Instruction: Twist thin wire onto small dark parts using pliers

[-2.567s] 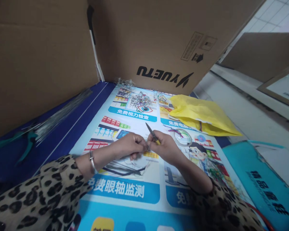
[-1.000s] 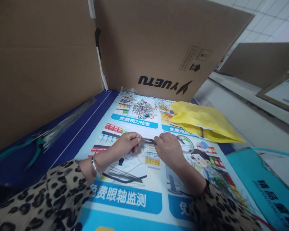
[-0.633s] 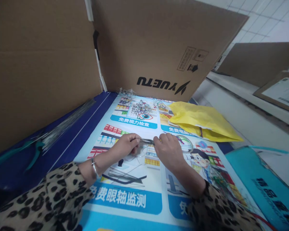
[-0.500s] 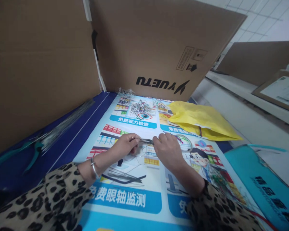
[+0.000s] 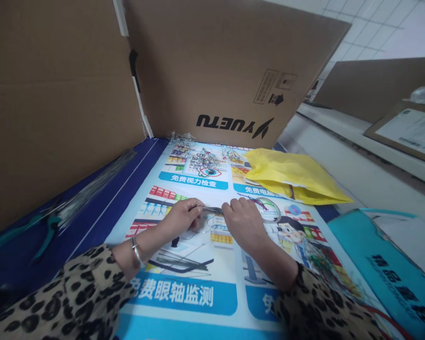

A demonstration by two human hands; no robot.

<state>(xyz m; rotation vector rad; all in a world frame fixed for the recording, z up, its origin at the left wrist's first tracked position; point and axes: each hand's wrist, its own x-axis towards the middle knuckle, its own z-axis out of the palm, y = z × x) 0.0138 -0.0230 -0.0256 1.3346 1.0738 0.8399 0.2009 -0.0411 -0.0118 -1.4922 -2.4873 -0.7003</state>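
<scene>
My right hand [image 5: 243,225] is closed around a tool that looks like pliers. The tool's slim dark metal jaws [image 5: 213,210] point left, towards my left hand [image 5: 182,220]. There the thumb and fingers are pinched together at the jaw tip, on what looks like a thin wire. A fine loop of wire [image 5: 209,230] hangs below the jaws; its ends are hard to make out. Several straight grey wires [image 5: 180,261] lie on the printed poster sheet [image 5: 224,257] below my hands. Beyond my right hand lies a ring-shaped coil [image 5: 278,212] with coloured strands.
Teal-handled pliers [image 5: 49,231] and a bundle of straight wires [image 5: 92,191] lie at the left. Tangled wire pieces [image 5: 205,158] sit at the back, before a cardboard wall [image 5: 226,71]. A yellow bag [image 5: 293,174] and teal packet [image 5: 378,264] are at the right.
The view has shifted slightly. Both hands keep their grips, and the jaws between them appear a little more level.
</scene>
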